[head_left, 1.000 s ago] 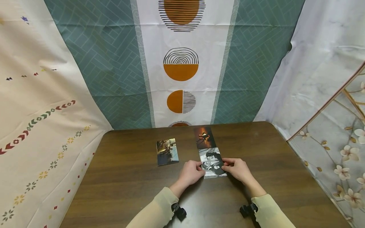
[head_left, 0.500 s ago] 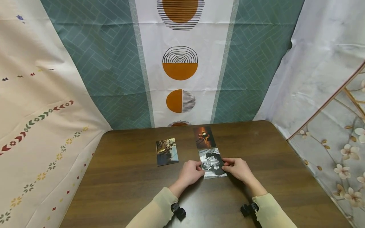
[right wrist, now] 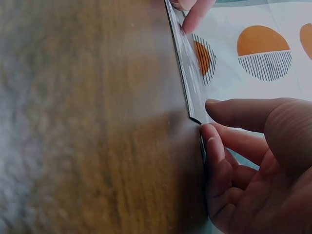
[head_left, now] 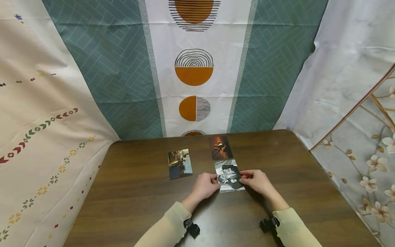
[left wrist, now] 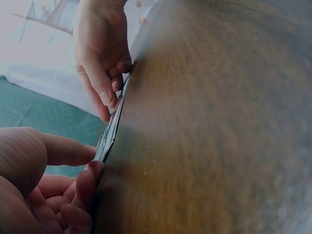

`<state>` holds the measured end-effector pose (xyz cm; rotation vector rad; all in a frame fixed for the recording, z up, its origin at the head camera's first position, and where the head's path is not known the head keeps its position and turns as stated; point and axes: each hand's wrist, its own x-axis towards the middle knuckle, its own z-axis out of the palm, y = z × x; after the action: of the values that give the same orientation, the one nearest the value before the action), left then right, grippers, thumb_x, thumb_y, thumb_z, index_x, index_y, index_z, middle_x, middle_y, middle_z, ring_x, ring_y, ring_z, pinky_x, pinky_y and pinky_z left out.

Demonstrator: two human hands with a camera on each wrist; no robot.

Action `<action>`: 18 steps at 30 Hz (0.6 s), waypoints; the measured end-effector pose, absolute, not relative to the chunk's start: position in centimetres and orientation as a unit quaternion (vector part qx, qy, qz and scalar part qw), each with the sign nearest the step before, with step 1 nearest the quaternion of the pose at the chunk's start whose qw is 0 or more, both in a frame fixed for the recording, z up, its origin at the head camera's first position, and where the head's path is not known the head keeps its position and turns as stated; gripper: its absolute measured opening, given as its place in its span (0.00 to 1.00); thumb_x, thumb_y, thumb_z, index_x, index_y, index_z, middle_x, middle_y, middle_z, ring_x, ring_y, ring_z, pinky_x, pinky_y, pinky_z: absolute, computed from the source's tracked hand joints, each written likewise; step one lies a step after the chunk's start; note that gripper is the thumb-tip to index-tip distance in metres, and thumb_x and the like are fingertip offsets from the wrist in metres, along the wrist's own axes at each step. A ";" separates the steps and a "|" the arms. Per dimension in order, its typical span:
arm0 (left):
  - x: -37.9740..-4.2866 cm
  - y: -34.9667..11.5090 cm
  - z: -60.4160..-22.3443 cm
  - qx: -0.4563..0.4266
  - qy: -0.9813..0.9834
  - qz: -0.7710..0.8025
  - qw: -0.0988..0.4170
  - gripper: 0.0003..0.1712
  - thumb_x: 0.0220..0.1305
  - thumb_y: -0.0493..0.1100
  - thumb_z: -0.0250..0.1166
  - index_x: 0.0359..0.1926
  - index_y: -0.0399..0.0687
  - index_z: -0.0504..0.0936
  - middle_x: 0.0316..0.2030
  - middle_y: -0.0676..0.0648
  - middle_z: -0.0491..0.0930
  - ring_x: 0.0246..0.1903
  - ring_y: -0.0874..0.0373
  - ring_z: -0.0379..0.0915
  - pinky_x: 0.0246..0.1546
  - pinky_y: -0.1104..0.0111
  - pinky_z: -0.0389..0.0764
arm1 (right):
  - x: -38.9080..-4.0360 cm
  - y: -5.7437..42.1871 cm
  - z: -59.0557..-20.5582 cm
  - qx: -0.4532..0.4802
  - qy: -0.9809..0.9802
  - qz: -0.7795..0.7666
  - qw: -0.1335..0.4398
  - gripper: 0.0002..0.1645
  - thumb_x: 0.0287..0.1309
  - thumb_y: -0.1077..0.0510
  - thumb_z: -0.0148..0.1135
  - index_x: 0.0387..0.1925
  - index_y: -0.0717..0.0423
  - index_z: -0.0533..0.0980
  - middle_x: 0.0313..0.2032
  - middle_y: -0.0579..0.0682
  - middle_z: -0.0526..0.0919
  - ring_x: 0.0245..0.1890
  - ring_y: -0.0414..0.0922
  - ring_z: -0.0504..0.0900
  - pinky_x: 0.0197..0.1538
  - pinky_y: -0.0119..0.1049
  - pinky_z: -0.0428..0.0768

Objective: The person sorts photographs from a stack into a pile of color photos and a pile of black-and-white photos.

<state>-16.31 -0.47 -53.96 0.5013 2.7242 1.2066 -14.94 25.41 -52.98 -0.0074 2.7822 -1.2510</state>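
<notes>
A black-and-white photo card lies almost flat on the brown table, seen nearly edge-on in both wrist views. At its left edge, my left hand pinches it between thumb and fingertips. My right hand pinches the opposite edge, its thumb over the card and its index finger by the corner. Directly beyond, a dark photo card with an orange glow lies with its near edge against or very close to the black-and-white one. Whether they overlap, I cannot tell.
Farther left lies another color photo card, perhaps a small stack. The wooden table ends at a patterned green-and-white cloth behind. Other cloths hang at the left and right. Each wrist carries a small black camera.
</notes>
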 end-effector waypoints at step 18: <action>-17.0 -2.5 -53.6 0.155 0.847 0.503 0.076 0.28 0.64 0.37 0.73 0.64 0.33 0.84 0.27 0.56 0.84 0.22 0.67 0.75 0.31 0.69 0.78 | -16.1 24.5 -51.9 -0.005 0.911 -0.410 0.034 0.21 0.64 0.56 0.76 0.56 0.61 0.87 0.40 0.48 0.90 0.44 0.47 0.86 0.51 0.44 0.80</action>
<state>-16.95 -2.46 -53.64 0.4646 2.5393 1.5072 -16.09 24.52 -51.90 -0.0140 2.8025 -1.2624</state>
